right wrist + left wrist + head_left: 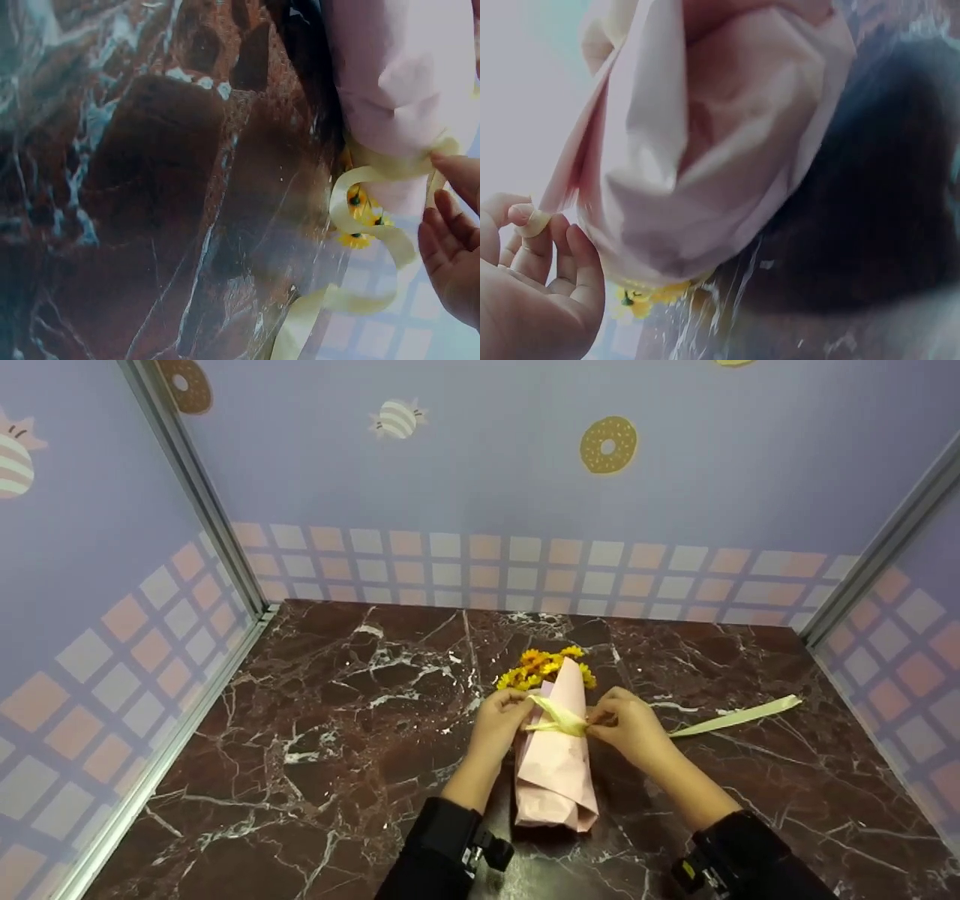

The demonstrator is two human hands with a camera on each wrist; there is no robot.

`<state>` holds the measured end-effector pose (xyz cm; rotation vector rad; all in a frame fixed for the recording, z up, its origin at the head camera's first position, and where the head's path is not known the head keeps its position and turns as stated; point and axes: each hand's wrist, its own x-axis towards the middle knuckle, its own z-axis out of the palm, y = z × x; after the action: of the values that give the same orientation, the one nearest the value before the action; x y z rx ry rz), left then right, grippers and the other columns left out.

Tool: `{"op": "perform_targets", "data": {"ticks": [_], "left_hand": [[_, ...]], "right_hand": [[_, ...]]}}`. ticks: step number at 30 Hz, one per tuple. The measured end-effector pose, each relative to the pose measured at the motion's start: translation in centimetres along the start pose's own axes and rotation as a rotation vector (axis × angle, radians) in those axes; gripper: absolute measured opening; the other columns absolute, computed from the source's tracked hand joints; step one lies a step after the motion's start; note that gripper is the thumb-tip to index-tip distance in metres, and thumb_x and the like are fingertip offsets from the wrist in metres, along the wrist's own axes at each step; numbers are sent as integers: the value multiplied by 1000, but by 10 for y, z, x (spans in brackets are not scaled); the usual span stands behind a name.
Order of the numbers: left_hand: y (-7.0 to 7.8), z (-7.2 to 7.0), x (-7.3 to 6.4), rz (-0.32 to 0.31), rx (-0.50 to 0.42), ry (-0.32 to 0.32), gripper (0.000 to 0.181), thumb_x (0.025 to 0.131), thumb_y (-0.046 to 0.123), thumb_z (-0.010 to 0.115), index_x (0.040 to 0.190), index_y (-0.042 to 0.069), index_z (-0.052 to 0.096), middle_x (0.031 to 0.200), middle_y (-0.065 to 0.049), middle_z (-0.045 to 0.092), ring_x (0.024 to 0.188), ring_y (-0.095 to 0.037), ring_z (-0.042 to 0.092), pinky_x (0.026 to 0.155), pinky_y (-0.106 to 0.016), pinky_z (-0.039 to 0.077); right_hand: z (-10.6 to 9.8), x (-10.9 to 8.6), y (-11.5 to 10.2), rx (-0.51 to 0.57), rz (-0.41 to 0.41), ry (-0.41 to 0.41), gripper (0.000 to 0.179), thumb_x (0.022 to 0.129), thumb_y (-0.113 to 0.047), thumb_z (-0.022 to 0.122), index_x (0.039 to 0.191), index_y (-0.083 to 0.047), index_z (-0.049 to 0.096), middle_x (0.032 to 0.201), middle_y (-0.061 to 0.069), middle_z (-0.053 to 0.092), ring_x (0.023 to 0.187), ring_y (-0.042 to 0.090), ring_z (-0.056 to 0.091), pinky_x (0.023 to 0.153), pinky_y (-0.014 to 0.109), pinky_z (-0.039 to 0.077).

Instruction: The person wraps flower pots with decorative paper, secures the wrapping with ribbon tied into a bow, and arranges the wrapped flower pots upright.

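Observation:
A bouquet of yellow flowers (536, 666) wrapped in pink paper (551, 769) lies on the table, blossoms toward the back wall. Around its middle runs a pale yellow ribbon (559, 718), crossed over the front. On the bouquet's left side my left hand (498, 724) pinches one part of the ribbon between thumb and finger, seen closer in the left wrist view with the ribbon piece (534, 223). My right hand (628, 725) pinches the ribbon at the right side. A long loose tail of ribbon (367, 300) curls down from there in the right wrist view.
The table is dark red-brown marble (360, 802) with white veins. The loose ribbon end (750, 715) reaches right across it. A patterned back wall (465, 472) and two side walls with metal frame posts (199, 472) enclose the table. Small pale specks lie left of the flowers.

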<state>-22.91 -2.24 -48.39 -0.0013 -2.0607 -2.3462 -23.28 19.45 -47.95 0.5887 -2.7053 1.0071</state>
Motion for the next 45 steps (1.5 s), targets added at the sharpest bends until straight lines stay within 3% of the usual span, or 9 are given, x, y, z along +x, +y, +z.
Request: {"op": "perform_targets", "data": {"ticks": [6, 13, 19, 25, 29, 33, 36, 40, 45], "left_hand": [[6, -12, 4, 24, 95, 6, 17, 89, 8, 69, 99, -6, 69, 81, -10, 68, 71, -16, 61, 65, -27, 51], [9, -17, 2, 47, 62, -11, 11, 87, 6, 68, 94, -3, 69, 80, -8, 66, 71, -15, 60, 67, -28, 52], [9, -20, 7, 56, 52, 27, 18, 78, -7, 66, 97, -7, 67, 82, -7, 60, 68, -12, 50, 58, -22, 46], [12, -20, 7, 35, 40, 32, 21, 81, -4, 68, 101, -8, 66, 76, -1, 57, 64, -10, 48, 52, -19, 41], [10, -20, 5, 33, 65, 35, 18, 82, -2, 66, 99, -5, 70, 76, -3, 61, 63, -10, 50, 53, -18, 41], [8, -20, 6, 20, 30, 23, 15, 87, -1, 63, 100, -6, 69, 80, -10, 66, 67, -13, 60, 58, -21, 48], [7, -21, 6, -2, -36, 13, 16, 90, -3, 61, 103, -10, 66, 84, -15, 67, 73, -16, 66, 68, -29, 56], [8, -20, 6, -28, -65, 27, 17, 91, -4, 59, 106, -10, 64, 84, -18, 65, 69, -17, 65, 67, -36, 59], [10, -20, 9, -6, 15, 63, 18, 91, -1, 61, 107, -7, 66, 86, -18, 64, 73, -21, 61, 60, -24, 52]], "right_hand": [[-6, 0, 0, 60, 27, 12, 15, 77, -3, 81, 73, -10, 68, 104, 8, 67, 77, 20, 62, 65, 29, 53], [-8, -5, 3, 74, 117, -48, 7, 85, -10, 75, 83, -8, 69, 72, -2, 64, 65, 14, 56, 56, 26, 47], [-16, -8, 1, 96, 167, 25, 6, 87, -11, 73, 86, -5, 74, 77, 4, 59, 68, 18, 54, 52, 23, 44], [-23, -6, -4, 209, 236, 86, 6, 89, -7, 70, 91, -2, 72, 72, 7, 65, 62, 24, 59, 46, 23, 45], [-24, -5, -4, 174, 206, 162, 4, 87, -5, 72, 90, -2, 72, 71, 2, 59, 60, 15, 51, 47, 21, 40], [-22, -7, -1, 104, 101, 213, 12, 82, 7, 70, 82, -5, 69, 76, -1, 55, 64, 11, 47, 56, 22, 39], [-16, -9, -1, 27, 43, 174, 22, 79, 13, 64, 78, -8, 70, 83, -2, 57, 70, 13, 51, 63, 26, 43], [-4, -12, -2, -124, 46, 53, 20, 78, -3, 69, 95, -10, 77, 94, -3, 58, 76, 17, 56, 65, 35, 46], [11, -14, -1, -192, 78, -40, 34, 75, -19, 81, 108, -10, 75, 99, 0, 56, 78, 20, 56, 64, 38, 46]]}}
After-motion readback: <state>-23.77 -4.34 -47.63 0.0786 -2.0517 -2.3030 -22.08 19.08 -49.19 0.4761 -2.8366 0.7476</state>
